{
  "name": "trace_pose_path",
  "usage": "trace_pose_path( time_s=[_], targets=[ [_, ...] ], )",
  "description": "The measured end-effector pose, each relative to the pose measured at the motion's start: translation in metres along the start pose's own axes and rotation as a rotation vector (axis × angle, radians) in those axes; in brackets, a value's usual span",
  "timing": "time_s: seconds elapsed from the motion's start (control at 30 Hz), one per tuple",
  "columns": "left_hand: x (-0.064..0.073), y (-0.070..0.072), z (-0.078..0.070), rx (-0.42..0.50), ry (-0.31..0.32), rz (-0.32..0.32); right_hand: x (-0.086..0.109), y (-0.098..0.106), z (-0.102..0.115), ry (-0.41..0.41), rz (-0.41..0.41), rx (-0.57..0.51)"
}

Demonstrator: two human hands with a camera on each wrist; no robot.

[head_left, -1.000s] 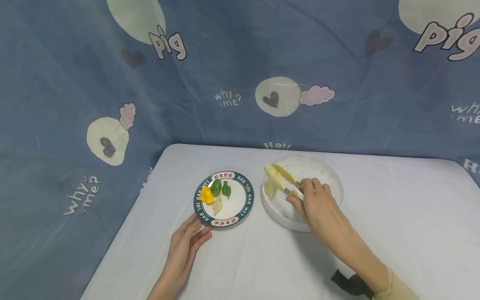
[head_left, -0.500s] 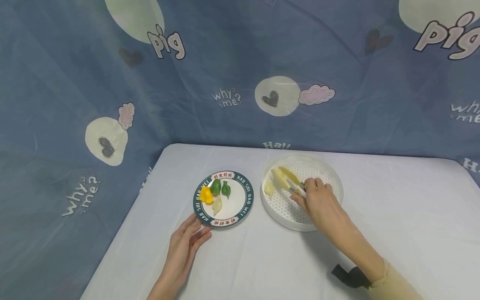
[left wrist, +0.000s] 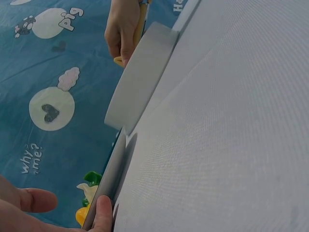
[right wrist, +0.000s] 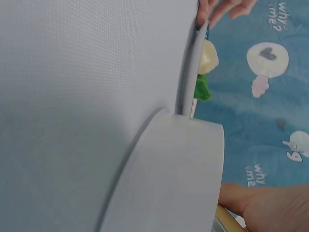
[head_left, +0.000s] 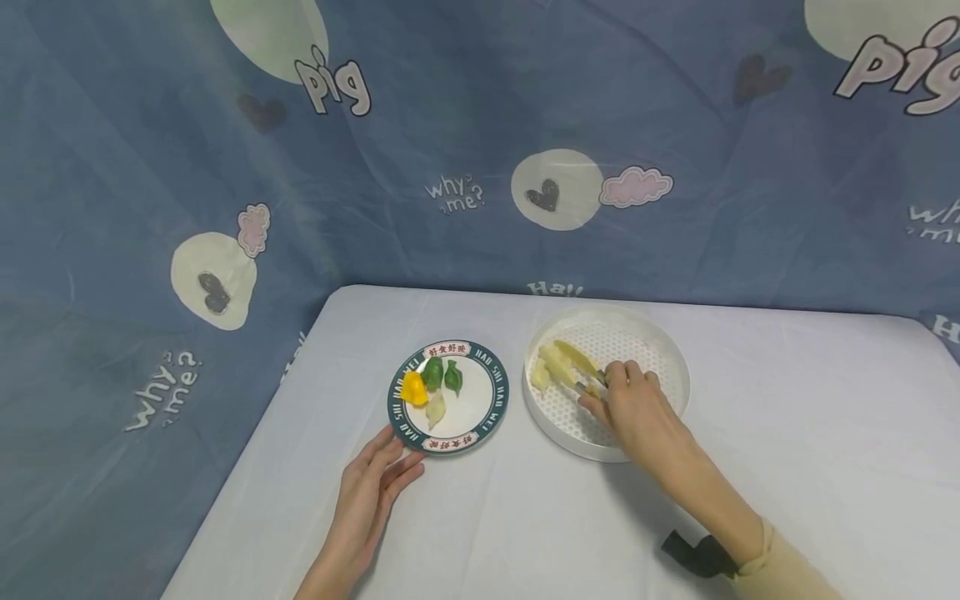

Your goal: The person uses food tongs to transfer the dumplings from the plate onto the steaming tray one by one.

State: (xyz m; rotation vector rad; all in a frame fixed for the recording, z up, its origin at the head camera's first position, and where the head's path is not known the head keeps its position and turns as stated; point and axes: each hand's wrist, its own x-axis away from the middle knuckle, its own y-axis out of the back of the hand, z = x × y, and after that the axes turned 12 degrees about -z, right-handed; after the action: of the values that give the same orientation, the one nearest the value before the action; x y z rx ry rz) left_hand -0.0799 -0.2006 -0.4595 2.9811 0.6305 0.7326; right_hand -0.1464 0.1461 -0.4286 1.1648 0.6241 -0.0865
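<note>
My right hand (head_left: pixel 641 408) grips a pair of tongs (head_left: pixel 579 360) with pale yellow tips and metal arms. The tips point down-left into a white round tray (head_left: pixel 570 446) with a perforated base. Beside the tips lies a pale garlic-like piece (head_left: pixel 539 377); another pale bit (head_left: pixel 592 390) shows partly behind the tongs. Whether the tips pinch anything cannot be made out. My left hand (head_left: pixel 369 492) touches the near-left rim of a green-bordered plate (head_left: pixel 491 400), thumb apart from it in the left wrist view. On the plate are a yellow pepper (head_left: pixel 413 390), green peppers (head_left: pixel 453 378) and a pale piece (head_left: pixel 435 411).
A white cloth (head_left: pixel 487 533) covers the table, and a patterned blue curtain (head_left: pixel 420 250) rises behind and to the left. Plate and tray stand side by side, a narrow gap between them. A black strap (head_left: pixel 697 554) hangs by the right sleeve.
The tongs have shifted slightly right and lower within the tray, and their tips now sit closer to the perforated base. My left hand and the plate have stayed in place.
</note>
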Motion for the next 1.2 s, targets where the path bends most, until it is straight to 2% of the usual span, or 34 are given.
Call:
trace_pose_path(
  time_s=[0.37, 0.57, 0.73, 1.03, 1.2],
  targets=[
    [0.000, -0.001, 0.001, 0.000, 0.004, -0.002, 0.001, 0.000, 0.000, 0.008, -0.036, 0.009],
    [0.000, -0.001, 0.000, -0.003, 0.000, 0.001, 0.000, 0.004, 0.002, -0.025, -0.042, -0.030],
    [-0.001, -0.001, -0.001, -0.007, 0.001, 0.004, -0.003, 0.009, 0.005, -0.018, -0.073, -0.053],
    [0.000, 0.000, -0.002, -0.006, 0.003, 0.011, -0.005, 0.017, 0.026, -0.062, -0.017, -0.077],
    [-0.001, 0.001, 0.000, -0.003, -0.001, 0.019, -0.004, 0.013, 0.040, -0.014, -0.046, -0.053]
  ],
)
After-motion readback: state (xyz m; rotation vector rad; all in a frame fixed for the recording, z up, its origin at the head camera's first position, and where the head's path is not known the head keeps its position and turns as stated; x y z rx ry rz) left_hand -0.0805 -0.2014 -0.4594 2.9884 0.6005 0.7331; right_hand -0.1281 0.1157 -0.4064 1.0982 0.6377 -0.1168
